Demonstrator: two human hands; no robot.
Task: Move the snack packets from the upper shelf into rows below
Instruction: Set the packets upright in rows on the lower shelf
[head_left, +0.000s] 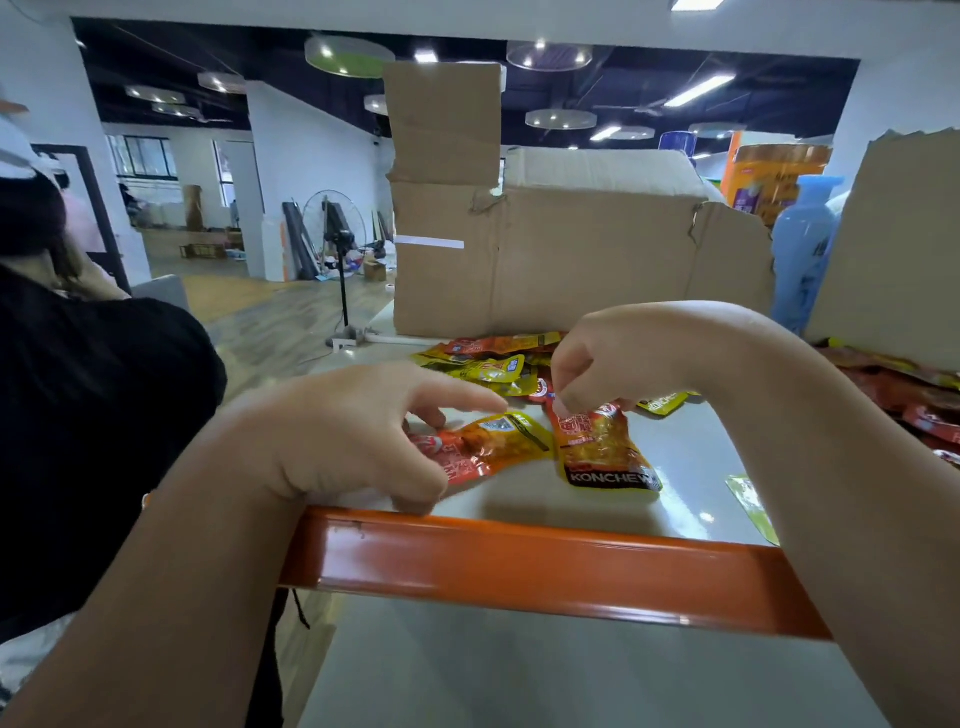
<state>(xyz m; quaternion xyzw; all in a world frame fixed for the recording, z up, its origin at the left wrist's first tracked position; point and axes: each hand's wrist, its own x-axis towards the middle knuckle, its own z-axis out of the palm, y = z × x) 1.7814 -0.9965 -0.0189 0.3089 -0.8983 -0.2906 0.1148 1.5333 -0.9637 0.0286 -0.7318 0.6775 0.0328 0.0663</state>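
Two orange-and-yellow snack packets lie near the front of the upper shelf (685, 467). My left hand (358, 431) rests over the left packet (498, 441), thumb and fingers around its red end. My right hand (618, 358) pinches the top edge of the right packet (602, 452), which has a black band at its lower end. Behind them lies a loose pile of several yellow and red packets (493, 364). More red packets (914, 400) lie at the right, partly behind my right forearm. The lower shelf (519, 670) shows bare below the orange beam.
An orange shelf beam (545, 566) runs across the front edge. A big cardboard box (571, 260) stands behind the pile, another cardboard sheet (893, 249) at the right with a blue bottle (800, 244) between. A person in black (88, 415) stands close at my left.
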